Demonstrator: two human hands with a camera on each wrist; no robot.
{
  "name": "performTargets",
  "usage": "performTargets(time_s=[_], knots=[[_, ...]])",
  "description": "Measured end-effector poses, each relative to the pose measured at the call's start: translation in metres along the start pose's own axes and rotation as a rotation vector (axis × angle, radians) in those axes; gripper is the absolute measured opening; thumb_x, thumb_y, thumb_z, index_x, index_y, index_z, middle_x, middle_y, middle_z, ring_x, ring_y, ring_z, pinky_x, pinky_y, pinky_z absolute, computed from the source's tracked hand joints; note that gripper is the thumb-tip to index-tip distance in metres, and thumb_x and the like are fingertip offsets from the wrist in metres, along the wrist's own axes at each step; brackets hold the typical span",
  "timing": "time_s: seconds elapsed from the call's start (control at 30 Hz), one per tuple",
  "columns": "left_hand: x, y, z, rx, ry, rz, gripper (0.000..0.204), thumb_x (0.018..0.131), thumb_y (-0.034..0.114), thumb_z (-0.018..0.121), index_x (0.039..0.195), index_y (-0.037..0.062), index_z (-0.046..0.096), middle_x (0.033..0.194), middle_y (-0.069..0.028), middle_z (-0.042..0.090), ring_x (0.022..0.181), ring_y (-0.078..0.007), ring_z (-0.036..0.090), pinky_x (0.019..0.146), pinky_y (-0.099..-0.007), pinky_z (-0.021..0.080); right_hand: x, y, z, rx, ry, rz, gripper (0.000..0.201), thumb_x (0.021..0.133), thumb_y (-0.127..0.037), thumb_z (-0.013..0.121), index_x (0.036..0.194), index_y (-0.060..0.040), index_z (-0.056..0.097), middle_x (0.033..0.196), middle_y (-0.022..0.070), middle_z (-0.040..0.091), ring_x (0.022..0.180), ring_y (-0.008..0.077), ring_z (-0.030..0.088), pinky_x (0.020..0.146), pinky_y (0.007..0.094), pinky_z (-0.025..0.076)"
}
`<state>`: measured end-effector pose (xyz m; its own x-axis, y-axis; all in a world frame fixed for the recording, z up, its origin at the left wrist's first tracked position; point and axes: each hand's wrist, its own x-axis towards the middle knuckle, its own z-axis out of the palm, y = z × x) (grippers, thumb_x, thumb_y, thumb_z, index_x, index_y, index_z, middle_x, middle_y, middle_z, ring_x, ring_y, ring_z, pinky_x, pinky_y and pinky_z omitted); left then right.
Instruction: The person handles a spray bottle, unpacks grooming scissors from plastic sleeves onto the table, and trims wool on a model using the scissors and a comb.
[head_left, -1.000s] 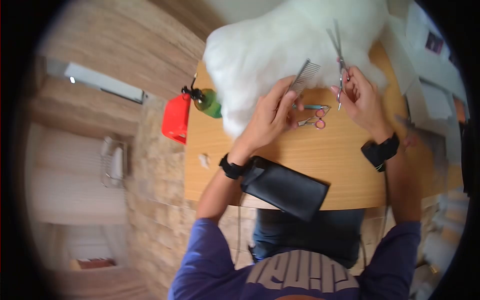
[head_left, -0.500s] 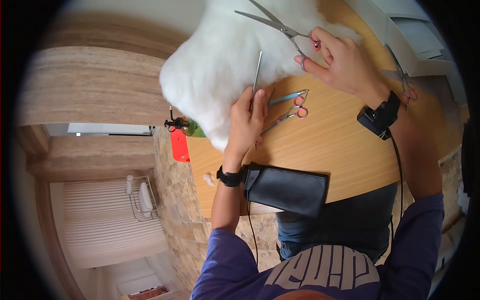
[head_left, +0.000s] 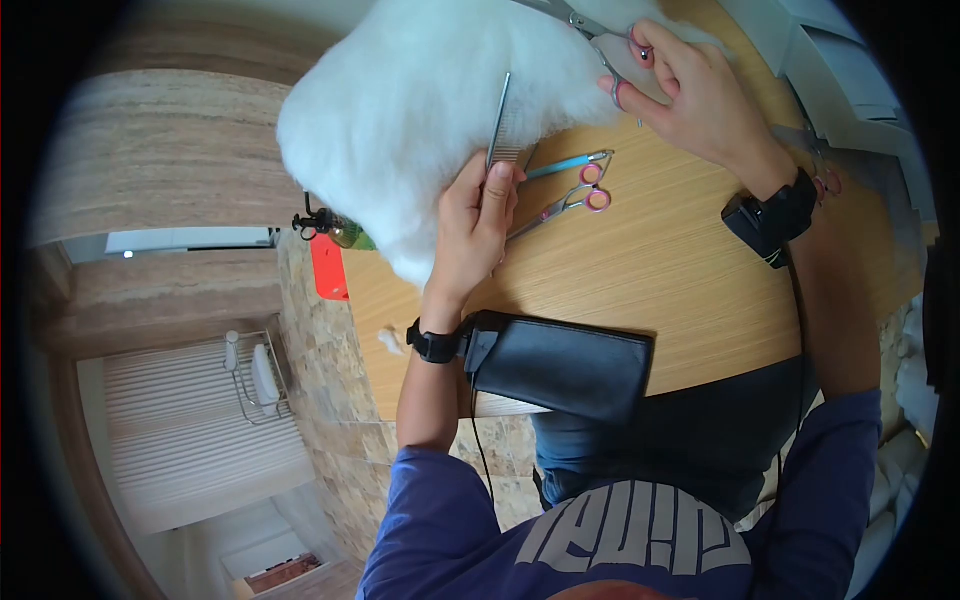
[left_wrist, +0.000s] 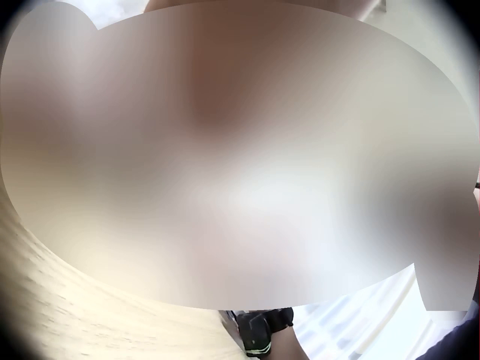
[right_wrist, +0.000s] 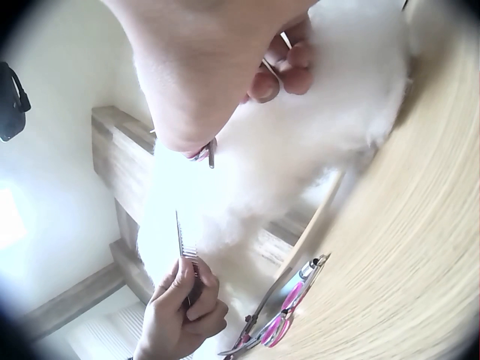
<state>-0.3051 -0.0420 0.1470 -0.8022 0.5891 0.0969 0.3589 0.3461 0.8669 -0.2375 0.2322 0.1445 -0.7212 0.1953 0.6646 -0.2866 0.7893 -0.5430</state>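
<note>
A large white fluffy mass (head_left: pixel 390 130) lies over the far side of the wooden table (head_left: pixel 690 270). My left hand (head_left: pixel 468 225) grips a metal comb (head_left: pixel 501 118) at its lower end, teeth facing right, beside the fluff. The comb (right_wrist: pixel 184 244) also shows in the right wrist view. My right hand (head_left: pixel 695 95) holds long scissors (head_left: pixel 592 28) by their pink-lined rings, thumb in one ring, over the fluff; the blade tips pass out of the head view at the top. Most of the left wrist view is blurred.
Near my left hand lie a second pair of scissors (head_left: pixel 572 203) and a light-blue-handled tool (head_left: pixel 568 166). A black pouch (head_left: pixel 565 365) overhangs the front edge. At left are a spray bottle (head_left: pixel 340 228), a red container (head_left: pixel 328 268) and a small white tuft (head_left: pixel 390 341). More scissors (head_left: pixel 826 182) lie at right.
The right hand has carried the scissors up over the fluff, turning the blades leftward. The comb has swung more upright in the left hand and shifted left. The head view has also shifted.
</note>
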Motion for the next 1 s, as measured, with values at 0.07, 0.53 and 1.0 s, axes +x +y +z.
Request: performTargets(time_s=[0.07, 0.53, 1.0], knots=[[-0.002, 0.000, -0.002, -0.056, 0.006, -0.023, 0.034, 0.112, 0.029, 0.047, 0.096, 0.0022, 0.061, 0.060, 0.0042, 0.046, 0.045, -0.0030, 0.036, 0.042, -0.0231, 0.030, 0.000, 0.000, -0.001, -0.012, -0.010, -0.007, 0.035, 0.085, -0.022, 0.081, 0.098, -0.0038, 0.055, 0.056, 0.0048, 0.027, 0.050, 0.0164, 0.028, 0.050, 0.0347, 0.029], [-0.011, 0.002, 0.000, -0.199, 0.054, 0.077, 0.036, 0.114, 0.031, 0.040, 0.099, 0.0042, 0.059, 0.054, 0.0039, 0.045, 0.043, -0.0029, 0.036, 0.042, -0.0213, 0.028, -0.004, -0.006, -0.008, 0.000, -0.037, -0.178, 0.039, 0.079, -0.019, 0.084, 0.099, -0.0061, 0.053, 0.063, 0.0042, 0.036, 0.051, 0.0166, 0.035, 0.049, 0.0329, 0.032], [-0.007, 0.010, 0.010, -0.121, -0.027, -0.046, 0.032, 0.113, 0.027, 0.045, 0.096, 0.0037, 0.060, 0.064, 0.0049, 0.046, 0.058, -0.0032, 0.038, 0.052, -0.0235, 0.030, 0.005, -0.020, -0.032, -0.217, -0.196, -0.328, 0.037, 0.076, -0.028, 0.081, 0.096, -0.0051, 0.061, 0.075, 0.0142, 0.066, 0.070, 0.0347, 0.066, 0.063, 0.0414, 0.052]])
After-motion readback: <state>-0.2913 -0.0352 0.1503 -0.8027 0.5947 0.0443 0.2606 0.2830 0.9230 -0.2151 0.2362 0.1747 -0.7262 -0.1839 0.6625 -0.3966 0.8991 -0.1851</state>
